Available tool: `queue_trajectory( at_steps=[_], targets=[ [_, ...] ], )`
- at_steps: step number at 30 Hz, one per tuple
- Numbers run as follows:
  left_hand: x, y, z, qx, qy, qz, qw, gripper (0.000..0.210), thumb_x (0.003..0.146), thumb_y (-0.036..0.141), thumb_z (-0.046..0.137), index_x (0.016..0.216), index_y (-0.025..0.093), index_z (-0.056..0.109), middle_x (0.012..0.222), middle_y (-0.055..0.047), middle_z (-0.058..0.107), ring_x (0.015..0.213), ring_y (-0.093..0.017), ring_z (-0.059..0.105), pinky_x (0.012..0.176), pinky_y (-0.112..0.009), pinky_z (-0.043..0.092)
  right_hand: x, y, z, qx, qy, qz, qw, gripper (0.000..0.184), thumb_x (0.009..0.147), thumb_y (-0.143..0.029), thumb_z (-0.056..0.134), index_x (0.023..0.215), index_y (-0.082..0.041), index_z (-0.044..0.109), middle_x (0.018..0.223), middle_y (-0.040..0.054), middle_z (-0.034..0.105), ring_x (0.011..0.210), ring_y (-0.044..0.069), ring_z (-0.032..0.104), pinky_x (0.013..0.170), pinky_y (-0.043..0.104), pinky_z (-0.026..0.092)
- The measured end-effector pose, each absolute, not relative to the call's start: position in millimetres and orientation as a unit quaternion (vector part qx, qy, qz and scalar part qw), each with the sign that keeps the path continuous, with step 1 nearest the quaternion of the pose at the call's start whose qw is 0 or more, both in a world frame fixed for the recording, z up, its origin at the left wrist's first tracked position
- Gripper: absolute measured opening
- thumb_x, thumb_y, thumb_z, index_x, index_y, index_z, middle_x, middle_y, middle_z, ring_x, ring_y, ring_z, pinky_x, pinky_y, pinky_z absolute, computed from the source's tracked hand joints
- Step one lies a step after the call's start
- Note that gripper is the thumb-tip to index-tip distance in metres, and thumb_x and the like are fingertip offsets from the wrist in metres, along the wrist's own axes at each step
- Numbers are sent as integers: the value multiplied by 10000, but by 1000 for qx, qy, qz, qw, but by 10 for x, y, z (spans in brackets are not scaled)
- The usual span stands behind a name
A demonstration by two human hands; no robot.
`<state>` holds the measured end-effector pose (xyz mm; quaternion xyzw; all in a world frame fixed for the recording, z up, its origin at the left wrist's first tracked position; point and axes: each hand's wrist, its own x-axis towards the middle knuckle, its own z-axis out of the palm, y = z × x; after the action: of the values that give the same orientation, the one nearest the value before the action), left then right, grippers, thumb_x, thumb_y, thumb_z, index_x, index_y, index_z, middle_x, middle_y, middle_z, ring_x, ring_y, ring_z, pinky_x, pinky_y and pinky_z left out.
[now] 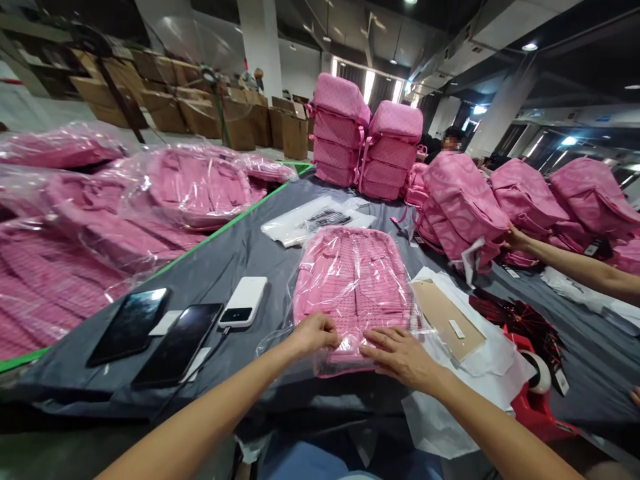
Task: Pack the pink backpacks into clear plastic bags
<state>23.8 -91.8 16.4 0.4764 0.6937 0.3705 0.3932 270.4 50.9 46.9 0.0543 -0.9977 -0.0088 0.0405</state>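
A pink backpack [353, 280] lies flat before me inside a clear plastic bag [320, 363]. At its lower left, my left hand [316, 331] has its fingers curled in on the plastic. My right hand [400, 353] rests on the lower right of the backpack, fingers stretched out flat. The near end of the plastic bag sticks out between and below my hands.
Two phones [177, 343] and a white power bank [244, 301] with a cable lie left. Bagged pink backpacks [200, 187] fill the far left. A red tape dispenser [535, 400] and cardboard sheet [447, 317] lie right. Another person's arm [570, 263] touches standing backpacks.
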Motion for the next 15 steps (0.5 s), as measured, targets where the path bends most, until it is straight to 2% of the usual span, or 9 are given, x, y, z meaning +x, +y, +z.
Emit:
queue_trajectory(
  at_steps=[2,3,5,7,9,11,12,15],
  targets=[
    [285,-1008,270,506,700,356,358,336,753,475,650,607,175,607,611,-23,578,670,-201,544,741,-358,457,2743,523,303,53,-998,-16,32,527,1025,-346,583,1536,-343,455,1596,82,467,1421,262,482,1128,461,407],
    [323,-1081,325,525,701,350,331,293,787,457,638,716,173,657,699,-33,629,745,-217,570,838,-393,465,2749,543,245,48,-998,-16,32,550,1022,-340,589,1549,-352,434,1612,78,443,1431,258,473,1137,462,401],
    [416,-1270,414,583,704,327,240,287,842,382,637,1057,197,681,957,-56,702,968,-256,599,1048,-474,389,2748,587,178,48,-998,-14,39,575,1013,-326,600,1558,-359,420,1623,73,424,1439,256,468,1144,464,396],
    [495,-1483,453,636,715,268,111,417,860,258,641,1271,227,583,1147,-81,693,1164,-280,564,1158,-529,274,2742,620,157,62,-997,-14,52,590,1000,-315,618,1556,-346,425,1620,81,426,1429,260,481,1135,464,405],
    [511,-1676,455,640,742,200,8,334,857,168,623,1187,214,608,1113,-92,699,1165,-286,571,1165,-544,258,2738,638,153,74,-995,-16,67,592,989,-296,632,1548,-335,442,1611,91,438,1414,262,499,1121,456,415],
    [438,-1817,457,602,778,179,-15,131,876,156,594,979,210,654,963,-63,708,1050,-269,603,1142,-540,268,2737,647,147,78,-993,-19,82,582,980,-270,640,1532,-329,467,1603,95,451,1402,263,511,1106,450,425],
    [372,-1861,467,584,790,188,2,84,895,185,586,910,213,664,905,-45,705,992,-255,609,1126,-532,273,2738,650,140,78,-993,-19,88,576,977,-260,642,1525,-329,478,1598,93,458,1397,266,516,1097,449,431],
    [128,-1861,521,534,798,252,123,157,909,330,602,848,235,712,863,-16,728,943,-240,616,1077,-479,284,2744,662,107,81,-991,-13,102,562,977,-250,639,1513,-332,493,1583,86,482,1383,269,528,1076,448,449]
  ],
)
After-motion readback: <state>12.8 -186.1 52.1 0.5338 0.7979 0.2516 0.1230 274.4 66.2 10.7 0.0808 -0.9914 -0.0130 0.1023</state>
